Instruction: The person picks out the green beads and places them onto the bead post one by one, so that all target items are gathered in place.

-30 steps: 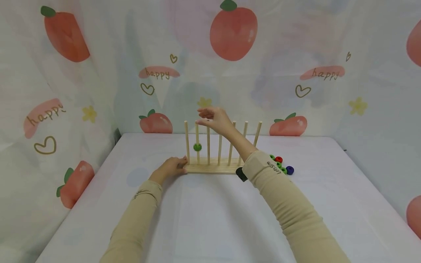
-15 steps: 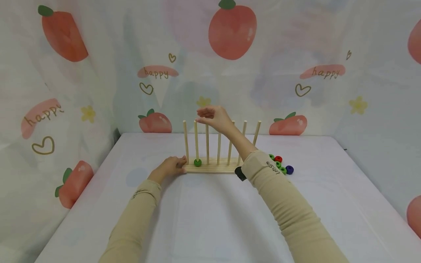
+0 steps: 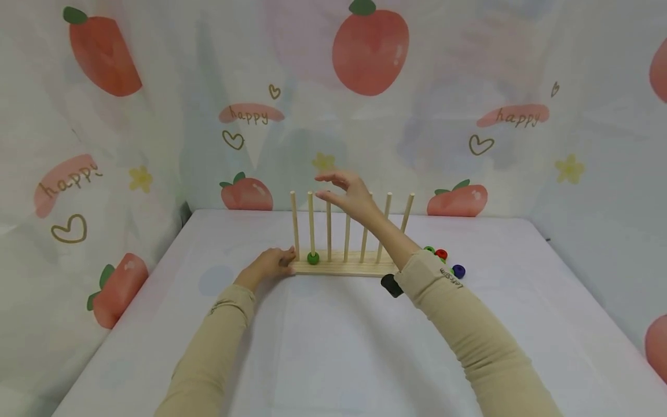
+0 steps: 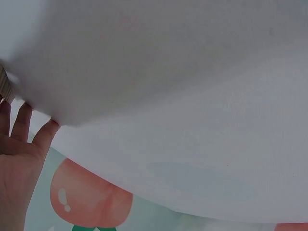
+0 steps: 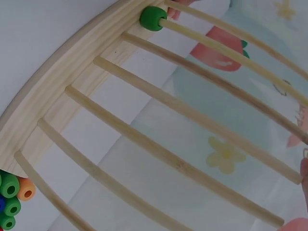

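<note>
Right hand (image 3: 351, 198) hovers by pegs (image 3: 311, 223) — sleeve (image 3: 464, 318) blocks some loose beads (image 3: 458, 271)

White table (image 3: 323, 347) below the right fingers (image 3: 336, 176)
A wooden peg stand (image 3: 339, 268) begins at the left fingertips (image 3: 289, 253); loose beads (image 3: 441, 254) lie near its other end, well apart from both.

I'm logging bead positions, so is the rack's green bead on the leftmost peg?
No, in the head view the green bead sits at the bottom of the second peg from the left.
</note>
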Tool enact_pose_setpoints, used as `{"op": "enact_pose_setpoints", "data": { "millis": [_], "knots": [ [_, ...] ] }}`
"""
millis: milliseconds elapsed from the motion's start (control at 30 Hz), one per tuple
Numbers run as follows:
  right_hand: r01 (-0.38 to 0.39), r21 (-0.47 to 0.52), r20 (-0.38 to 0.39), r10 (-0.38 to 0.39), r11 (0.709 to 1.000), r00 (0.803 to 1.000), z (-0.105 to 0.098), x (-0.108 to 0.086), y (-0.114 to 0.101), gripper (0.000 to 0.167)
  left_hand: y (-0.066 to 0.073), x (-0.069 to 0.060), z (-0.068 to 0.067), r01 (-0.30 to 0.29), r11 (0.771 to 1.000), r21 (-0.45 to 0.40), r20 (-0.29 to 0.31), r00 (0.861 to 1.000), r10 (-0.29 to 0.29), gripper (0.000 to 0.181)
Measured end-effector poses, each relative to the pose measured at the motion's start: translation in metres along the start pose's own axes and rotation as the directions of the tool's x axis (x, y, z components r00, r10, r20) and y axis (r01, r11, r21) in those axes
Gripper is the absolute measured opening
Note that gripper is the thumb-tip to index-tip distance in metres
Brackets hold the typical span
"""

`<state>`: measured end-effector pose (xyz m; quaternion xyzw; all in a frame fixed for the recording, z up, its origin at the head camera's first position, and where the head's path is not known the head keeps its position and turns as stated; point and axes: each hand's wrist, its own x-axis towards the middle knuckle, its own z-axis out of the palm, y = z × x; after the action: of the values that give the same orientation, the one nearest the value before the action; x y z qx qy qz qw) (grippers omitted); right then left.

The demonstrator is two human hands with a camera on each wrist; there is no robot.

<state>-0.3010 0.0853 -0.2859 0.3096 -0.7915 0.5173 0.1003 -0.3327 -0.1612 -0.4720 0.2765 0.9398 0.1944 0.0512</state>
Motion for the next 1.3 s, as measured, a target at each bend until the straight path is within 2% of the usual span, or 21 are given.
{"op": "enact_pose_setpoints", "data": {
  "millis": [33, 100, 167, 200, 300, 333, 367, 400, 467, 567, 633, 733, 833, 933, 1167, 1300],
  "knots": [
    [0.005, 0.008, -0.001, -0.005, 1.0, 1.0, -0.003, -0.003, 0.0, 0.034, -0.013, 0.007, 0.008, -0.009, 1.0, 0.0, 0.005, 1.0, 0.009, 0.06],
    [0.009, 0.02, 0.004, -0.009, 1.0, 1.0, -0.008, -0.009, -0.001, 0.034, -0.05, 0.026, 0.034, -0.039, 0.998, 0.056, -0.021, 0.999, 0.04, 0.063],
    [0.015, 0.037, 0.01, -0.015, 0.999, 1.0, -0.013, -0.015, -0.001, 0.035, -0.082, 0.039, 0.054, -0.071, 0.994, 0.087, -0.049, 0.996, 0.075, 0.065],
    [0.02, 0.043, 0.012, -0.02, 0.999, 1.0, -0.016, -0.018, 0.0, 0.035, -0.096, 0.046, 0.062, -0.068, 0.995, 0.073, -0.043, 0.997, 0.071, 0.066],
    [0.04, 0.063, 0.018, -0.041, 0.997, 0.999, -0.024, -0.025, 0.001, 0.035, -0.11, 0.052, 0.07, -0.099, 0.993, 0.068, -0.054, 0.993, 0.102, 0.064],
    [0.046, 0.07, 0.018, -0.047, 0.996, 0.999, -0.026, -0.026, 0.001, 0.035, -0.107, 0.049, 0.066, -0.09, 0.995, 0.051, -0.034, 0.995, 0.092, 0.065],
    [0.05, 0.074, 0.016, -0.051, 0.996, 0.999, -0.027, -0.028, 0.002, 0.036, -0.108, 0.048, 0.066, -0.113, 0.992, 0.055, -0.057, 0.992, 0.116, 0.064],
    [0.051, 0.076, 0.013, -0.052, 0.996, 0.999, -0.029, -0.03, 0.002, 0.035, -0.103, 0.045, 0.063, -0.122, 0.991, 0.05, -0.061, 0.99, 0.125, 0.064],
    [0.046, 0.08, 0.007, -0.047, 0.996, 0.999, -0.033, -0.035, 0.002, 0.035, -0.079, 0.035, 0.047, -0.106, 0.994, 0.02, -0.037, 0.994, 0.107, 0.064],
    [0.035, 0.072, 0.002, -0.035, 0.997, 0.999, -0.038, -0.041, 0.004, 0.034, -0.033, 0.013, 0.016, -0.093, 0.995, -0.046, -0.031, 0.995, 0.092, 0.061],
    [0.025, 0.064, 0.008, -0.026, 0.998, 1.0, -0.041, -0.046, 0.005, 0.034, 0.002, -0.002, -0.005, -0.036, 0.997, -0.074, 0.008, 0.999, 0.037, 0.058],
    [-0.002, 0.033, 0.021, 0.001, 0.999, 1.0, -0.047, -0.053, 0.005, 0.034, 0.024, -0.014, -0.017, -0.021, 0.998, -0.06, 0.001, 1.0, 0.021, 0.054],
    [-0.031, -0.026, 0.03, 0.032, 0.999, 0.999, -0.054, -0.062, 0.005, 0.033, 0.032, -0.018, -0.021, -0.023, 1.0, -0.012, -0.005, 1.0, 0.023, 0.052],
    [-0.023, -0.071, 0.027, 0.025, 0.997, 0.999, -0.062, -0.069, 0.008, 0.033, 0.035, -0.018, -0.022, -0.017, 1.0, 0.001, -0.004, 1.0, 0.017, 0.051],
    [-0.015, -0.173, 0.016, 0.018, 0.985, 1.0, -0.076, -0.087, 0.013, 0.032, 0.035, -0.019, -0.022, 0.022, 0.999, -0.039, 0.016, 1.0, -0.021, 0.049],
    [-0.005, -0.217, -0.002, 0.005, 0.976, 1.0, -0.085, -0.098, 0.017, 0.031, 0.035, -0.019, -0.022, 0.022, 0.998, -0.055, 0.014, 1.0, -0.021, 0.05]
  ]
}}
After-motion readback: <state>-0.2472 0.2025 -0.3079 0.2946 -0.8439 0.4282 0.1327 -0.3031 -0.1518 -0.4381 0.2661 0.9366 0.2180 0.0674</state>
